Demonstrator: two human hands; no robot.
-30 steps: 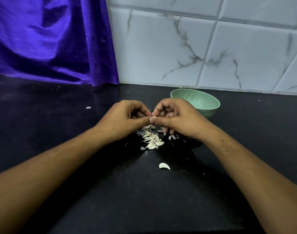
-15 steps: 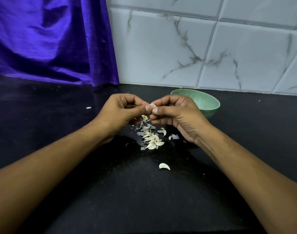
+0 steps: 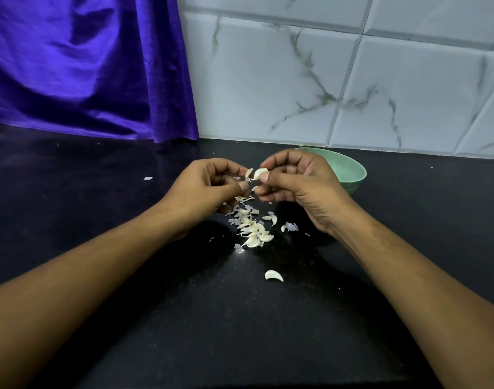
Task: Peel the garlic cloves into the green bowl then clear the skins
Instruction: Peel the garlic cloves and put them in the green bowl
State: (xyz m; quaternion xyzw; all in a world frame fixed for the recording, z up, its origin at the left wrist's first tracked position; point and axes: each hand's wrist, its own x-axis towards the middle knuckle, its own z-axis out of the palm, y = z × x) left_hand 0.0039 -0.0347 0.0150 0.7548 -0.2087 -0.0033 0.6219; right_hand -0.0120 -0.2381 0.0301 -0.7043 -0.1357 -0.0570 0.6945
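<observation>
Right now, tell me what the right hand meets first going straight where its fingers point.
Probably the left hand: the right hand points leftward at it, only the garlic clove and peeled skin between them.

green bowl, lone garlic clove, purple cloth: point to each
green bowl (image 3: pixel 348 167): head view, inner wall
lone garlic clove (image 3: pixel 273 275): head view, its middle
purple cloth (image 3: pixel 86 66): head view, central fold

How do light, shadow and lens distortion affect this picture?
In the head view, the wide lens bends the tile wall seams; in the head view, the right hand throws a dark shadow on the black counter; in the head view, the purple cloth shows sheen and the garlic pile is sharp.
</observation>
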